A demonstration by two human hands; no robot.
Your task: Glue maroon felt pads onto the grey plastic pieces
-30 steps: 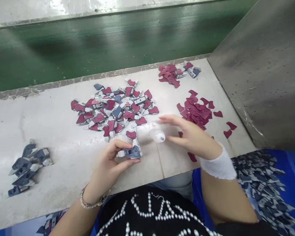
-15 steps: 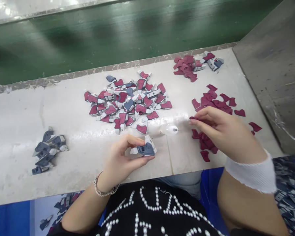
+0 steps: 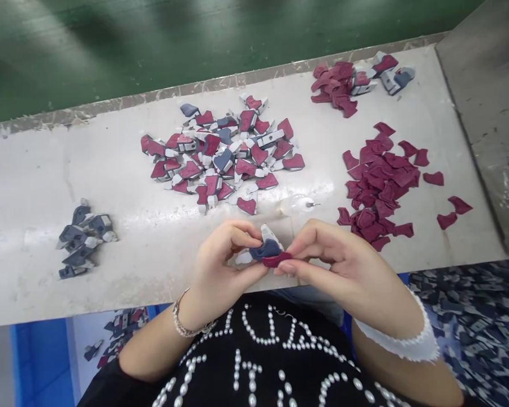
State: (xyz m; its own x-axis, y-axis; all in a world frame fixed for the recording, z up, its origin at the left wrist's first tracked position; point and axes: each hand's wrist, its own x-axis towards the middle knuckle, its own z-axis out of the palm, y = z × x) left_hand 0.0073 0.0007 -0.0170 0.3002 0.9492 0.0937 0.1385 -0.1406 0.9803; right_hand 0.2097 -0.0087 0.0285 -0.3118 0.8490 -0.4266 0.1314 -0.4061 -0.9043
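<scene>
While both hands meet just above the near edge of the worktop, we see the left hand closed on a blue-grey and white plastic part, pinching it between thumb and fingers. Its white arm points up and away from the wearer. The right hand grips a maroon inlay piece by its right end, between thumb and fingertips; we note the piece against the near side of the blue-grey face. Whether it is seated, we cannot tell.

Just beyond the hands we record a translucent bottle lying on its side, thin metal tip toward the right. Beyond it, to the left, is a heap of plastic parts, most showing maroon faces. To the right we find a pile of loose maroon pieces, with a smaller maroon pile farther back, touching a few assembled parts. Well apart at far left, we log a small cluster of blue-grey parts.
</scene>
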